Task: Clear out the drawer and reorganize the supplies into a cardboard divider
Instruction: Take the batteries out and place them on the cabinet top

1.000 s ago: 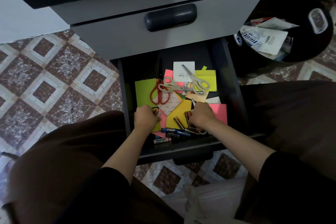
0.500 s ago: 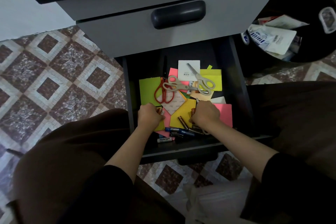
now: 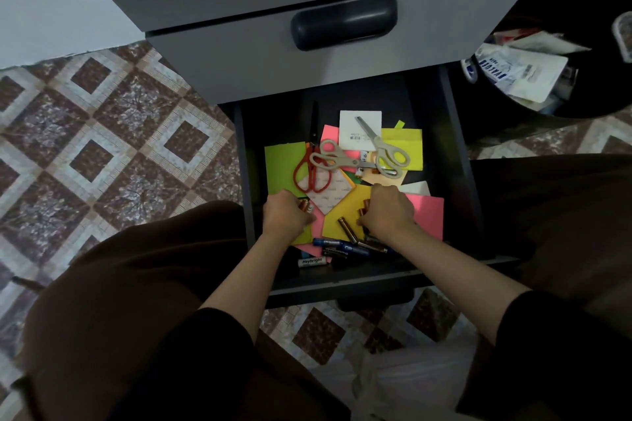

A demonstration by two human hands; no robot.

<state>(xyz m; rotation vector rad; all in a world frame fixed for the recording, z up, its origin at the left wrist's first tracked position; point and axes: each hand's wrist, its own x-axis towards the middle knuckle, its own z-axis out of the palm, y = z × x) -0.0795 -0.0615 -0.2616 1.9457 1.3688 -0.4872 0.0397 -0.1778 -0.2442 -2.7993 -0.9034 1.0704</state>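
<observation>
— Drawer [image 3: 458, 181] open at the front of the cabinet, three scissors inside: red pair [image 3: 309, 171] pointing to the back, one beige pair [image 3: 337, 161] lying sideways, other beige pair [image 3: 386, 154] slanting.
— Left hand [image 3: 285, 215], fingers curled round copper batteries [image 3: 305, 207]; right hand [image 3: 390, 212] grips more. Loose battery [image 3: 346, 228] lies diagonal on yellow paper [image 3: 345, 205].

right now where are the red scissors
Head view: the red scissors lie left of centre in the open drawer, between the lime-green paper and a beige pair, just beyond the left hand.

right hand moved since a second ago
No: the right hand, gripping batteries, keeps its place on the yellow paper beside the pink paper; only the view shifted.
</observation>
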